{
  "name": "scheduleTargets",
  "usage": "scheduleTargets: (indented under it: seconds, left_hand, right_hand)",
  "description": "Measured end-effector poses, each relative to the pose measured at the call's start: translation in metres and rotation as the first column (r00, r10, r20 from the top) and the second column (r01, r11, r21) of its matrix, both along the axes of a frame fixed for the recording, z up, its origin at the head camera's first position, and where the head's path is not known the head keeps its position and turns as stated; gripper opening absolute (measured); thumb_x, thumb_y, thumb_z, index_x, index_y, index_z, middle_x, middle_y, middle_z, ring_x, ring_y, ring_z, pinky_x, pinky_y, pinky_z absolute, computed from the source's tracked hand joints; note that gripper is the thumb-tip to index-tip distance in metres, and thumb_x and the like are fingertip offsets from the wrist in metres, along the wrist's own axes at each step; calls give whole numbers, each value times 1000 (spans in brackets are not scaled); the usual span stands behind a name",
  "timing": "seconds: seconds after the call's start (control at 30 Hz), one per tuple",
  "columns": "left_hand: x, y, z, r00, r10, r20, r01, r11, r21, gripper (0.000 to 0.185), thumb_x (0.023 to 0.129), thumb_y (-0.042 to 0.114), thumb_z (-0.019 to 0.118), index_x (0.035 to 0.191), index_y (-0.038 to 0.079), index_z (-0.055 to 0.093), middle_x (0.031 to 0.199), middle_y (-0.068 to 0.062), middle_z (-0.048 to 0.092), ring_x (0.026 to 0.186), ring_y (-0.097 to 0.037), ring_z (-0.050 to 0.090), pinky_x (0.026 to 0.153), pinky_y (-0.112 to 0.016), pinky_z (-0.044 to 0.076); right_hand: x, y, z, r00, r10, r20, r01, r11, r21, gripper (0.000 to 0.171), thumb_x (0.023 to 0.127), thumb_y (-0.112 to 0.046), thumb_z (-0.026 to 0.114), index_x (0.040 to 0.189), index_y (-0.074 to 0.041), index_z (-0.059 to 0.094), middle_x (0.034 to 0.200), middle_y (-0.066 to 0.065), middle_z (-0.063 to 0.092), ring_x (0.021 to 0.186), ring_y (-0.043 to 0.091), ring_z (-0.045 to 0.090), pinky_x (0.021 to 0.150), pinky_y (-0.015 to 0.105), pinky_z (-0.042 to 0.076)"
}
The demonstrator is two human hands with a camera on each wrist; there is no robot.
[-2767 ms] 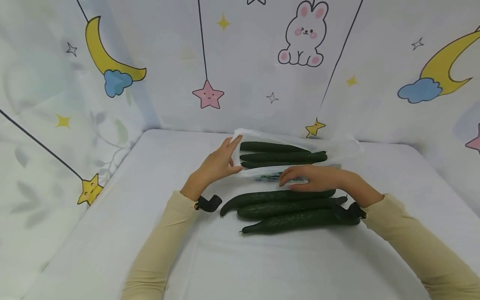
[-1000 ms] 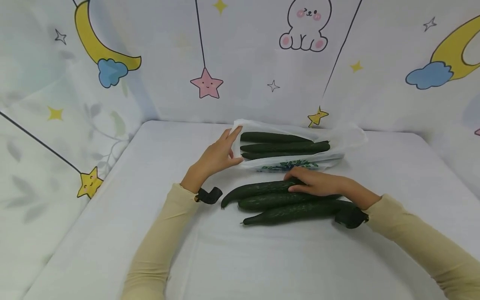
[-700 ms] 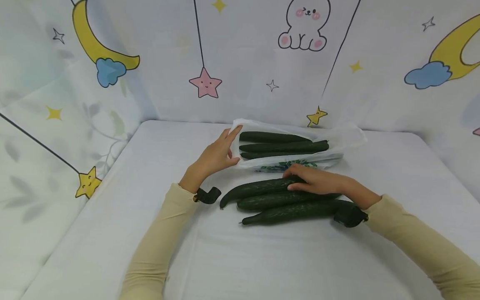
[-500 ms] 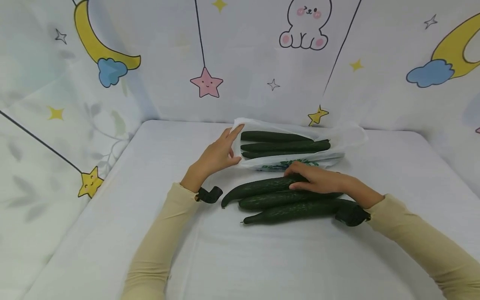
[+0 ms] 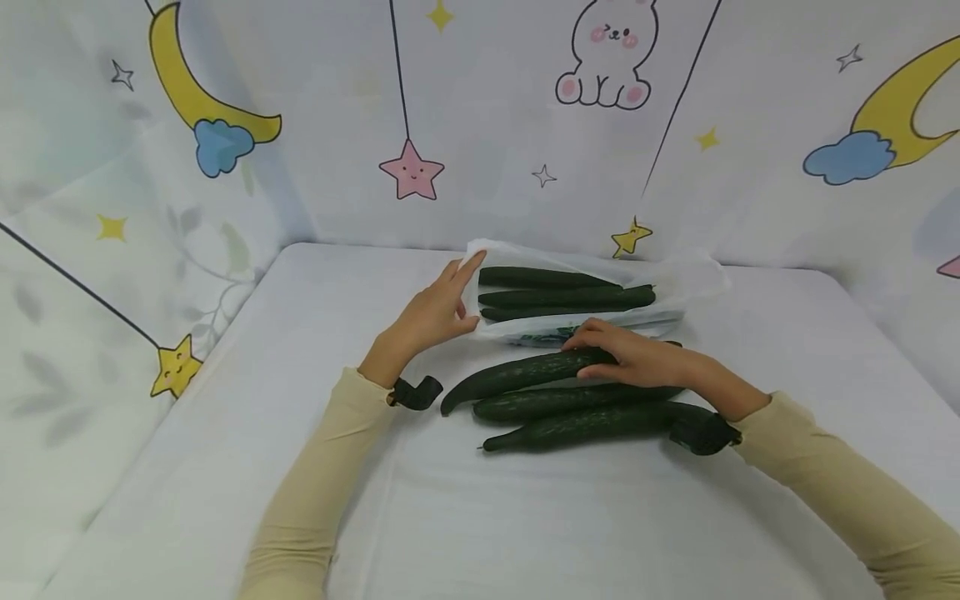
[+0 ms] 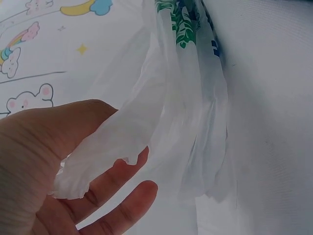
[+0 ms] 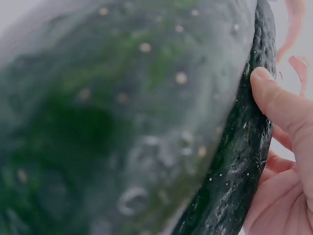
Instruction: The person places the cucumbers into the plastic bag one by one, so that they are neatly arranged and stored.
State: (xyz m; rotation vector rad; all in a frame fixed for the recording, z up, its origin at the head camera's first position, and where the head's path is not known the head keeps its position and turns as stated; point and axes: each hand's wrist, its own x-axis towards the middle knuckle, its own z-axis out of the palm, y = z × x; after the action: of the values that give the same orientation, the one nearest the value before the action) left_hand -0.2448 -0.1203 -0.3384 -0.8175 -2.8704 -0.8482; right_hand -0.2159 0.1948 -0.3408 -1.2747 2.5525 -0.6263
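Observation:
A white plastic bag lies at the back of the table with three dark green cucumbers inside it. My left hand pinches the bag's open edge at its left end. Three more cucumbers lie in front of the bag. My right hand grips the farthest one, whose left end is tilted slightly off the surface; its skin fills the right wrist view beside my thumb. The other two cucumbers lie flat under my right forearm.
The white table is walled by cartoon-printed curtains on the left, back and right. Black wrist mounts sit on both forearms.
My right hand left the bag's front edge, moved down onto the farthest loose cucumber and closed round it. The cucumber has shifted slightly upward. The left hand kept its hold on the bag.

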Motion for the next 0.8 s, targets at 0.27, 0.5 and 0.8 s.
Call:
scheduleTargets:
  seconds: [0.27, 0.5, 0.8]
  left_hand:
    - [-2, -1, -3, 1000, -9, -5, 9, 1000, -1, 88, 85, 14, 64, 151, 21, 6, 141, -13, 30, 78, -13, 58, 65, -27, 44]
    - [-1, 0, -2, 1000, -2, -10, 2, 1000, -16, 88, 85, 14, 64, 151, 20, 7, 142, -14, 29, 77, -12, 58, 66, -26, 44]
    - [0, 0, -1, 1000, -2, -14, 2, 1000, -19, 87, 85, 15, 63, 151, 19, 7, 139, -13, 32, 77, -13, 58, 66, -26, 44]
  right_hand:
    - [-1, 1, 0, 1000, -8, 0, 8, 1000, -28, 36, 90, -26, 60, 125, -18, 53, 116, -7, 49, 102, 5, 47, 86, 26, 43]
    - [0, 4, 4, 999, 18, -48, -21, 997, -71, 36, 88, -17, 63, 124, -16, 54, 113, -6, 50, 98, 5, 48, 82, 24, 43]
    - [3, 4, 14, 999, -54, -2, 54, 998, -21, 40, 88, -21, 64, 126, -11, 55, 126, 0, 58, 116, 15, 54, 91, 32, 46]
